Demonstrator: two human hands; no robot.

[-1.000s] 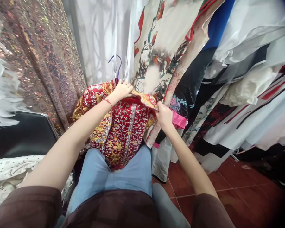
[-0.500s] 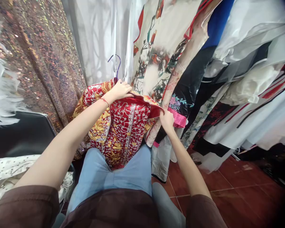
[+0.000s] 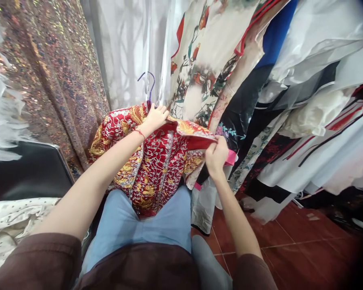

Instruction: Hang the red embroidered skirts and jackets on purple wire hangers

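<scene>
A red jacket (image 3: pixel 157 161) with gold and silver embroidery hangs on a purple hanger (image 3: pixel 149 82) in front of me, over my lap in blue jeans. My left hand (image 3: pixel 155 117) grips the jacket's collar just below the hanger hook, fingers curled over the cloth. My right hand (image 3: pixel 217 155) pinches the red-and-gold edge of the jacket's right shoulder and holds it stretched out to the right. The jacket's lower hem rests on my knees.
A row of hanging garments (image 3: pixel 290 100) fills the right, white, black, blue and floral. A sequined curtain (image 3: pixel 48 72) hangs at left, with a black chair (image 3: pixel 30 171) and dotted white cloth (image 3: pixel 9 225) below it. Red floor tiles (image 3: pixel 290 249) lie at lower right.
My right hand has slid right and down along the jacket's shoulder edge, pulling it out flatter. My left hand has stayed at the collar.
</scene>
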